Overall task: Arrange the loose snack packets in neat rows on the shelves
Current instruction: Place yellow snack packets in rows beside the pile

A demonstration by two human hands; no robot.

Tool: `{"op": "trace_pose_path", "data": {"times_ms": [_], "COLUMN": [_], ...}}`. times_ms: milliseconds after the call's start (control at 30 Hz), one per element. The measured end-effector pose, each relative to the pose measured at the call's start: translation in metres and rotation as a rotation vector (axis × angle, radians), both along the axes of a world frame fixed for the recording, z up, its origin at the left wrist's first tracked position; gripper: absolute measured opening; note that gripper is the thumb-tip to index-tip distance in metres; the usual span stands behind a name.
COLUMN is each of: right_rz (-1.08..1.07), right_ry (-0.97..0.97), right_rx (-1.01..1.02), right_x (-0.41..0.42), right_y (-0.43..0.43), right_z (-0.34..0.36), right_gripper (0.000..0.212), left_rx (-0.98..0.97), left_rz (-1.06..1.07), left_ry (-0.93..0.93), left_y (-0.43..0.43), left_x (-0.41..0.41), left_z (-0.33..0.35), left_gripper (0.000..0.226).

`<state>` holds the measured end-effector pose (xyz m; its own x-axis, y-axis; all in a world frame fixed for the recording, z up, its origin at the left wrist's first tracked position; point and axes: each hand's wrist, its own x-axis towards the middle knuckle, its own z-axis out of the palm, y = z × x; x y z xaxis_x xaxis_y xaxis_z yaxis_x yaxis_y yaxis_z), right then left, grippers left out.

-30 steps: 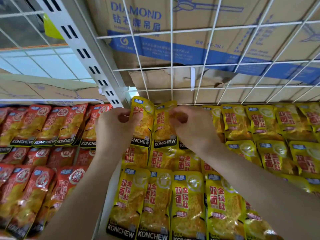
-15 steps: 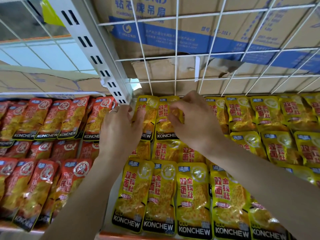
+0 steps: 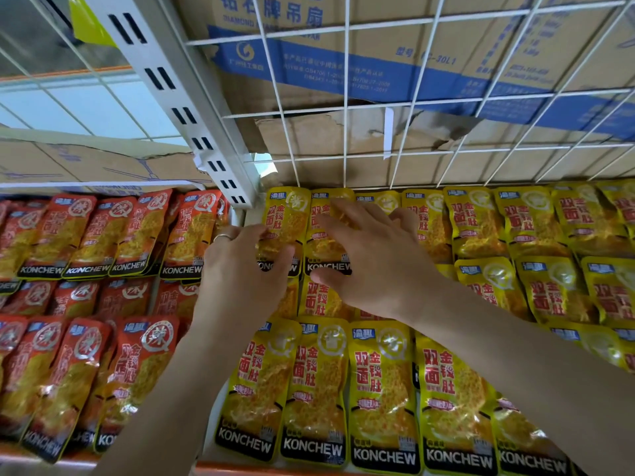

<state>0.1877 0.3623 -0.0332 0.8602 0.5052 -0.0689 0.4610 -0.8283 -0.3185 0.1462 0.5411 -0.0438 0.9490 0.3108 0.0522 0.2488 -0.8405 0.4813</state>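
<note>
1. Nearest to me, below both wrists, a front row of yellow packets lies flat on the shelf, side by side, labels up, with the dark brand strips at the near edge.
2. A middle row of yellow packets lies just beyond it and is partly covered by my hands and forearms.
3. My left hand is open. Its fingers lie relaxed on the leftmost packet of the back row, with the thumb stretched to the right across that packet's lower end. A ring sits on one finger.
4. My right hand is open and wide. Its fingers are straight and spread over the next back-row packets, and its thumb rests at the brand strip. Neither hand grips anything.
5. To the right of my right hand, more yellow packets continue in rows, some of them tilted.
6. To the left of my left hand, red packets fill the neighbouring bay in overlapping rows.
7. Beyond my fingertips, a white slotted post rises between the two bays.
8. A white wire grid stands behind the back row.
9. Behind the grid stands a cardboard box with blue print, its lower edge torn.
</note>
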Motion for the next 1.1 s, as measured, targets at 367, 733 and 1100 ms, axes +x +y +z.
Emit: {"op": "trace_pose_path", "data": {"times_ms": [367,733,1100], "right_rz": [0.070,0.099,0.120], "right_ry": [0.071,0.078,0.139], "right_rx": [-0.098,-0.063,-0.123], "right_x": [-0.006,-0.044,-0.050], "right_y": [-0.005,-0.019,-0.022], "right_z": [0.004,0.011,0.004], "right_gripper": [0.080,0.088,0.084], "left_rx": [0.033,-0.019,-0.017], "left_rz": [-0.011,0.055,0.148], "left_ry": [0.001,0.027,0.110], "left_y": [-0.005,-0.018,-0.030], "left_x": [-0.007,-0.077,-0.098], "left_z": [-0.003,0.020,0.011], "left_gripper": [0.050,0.047,0.038]}}
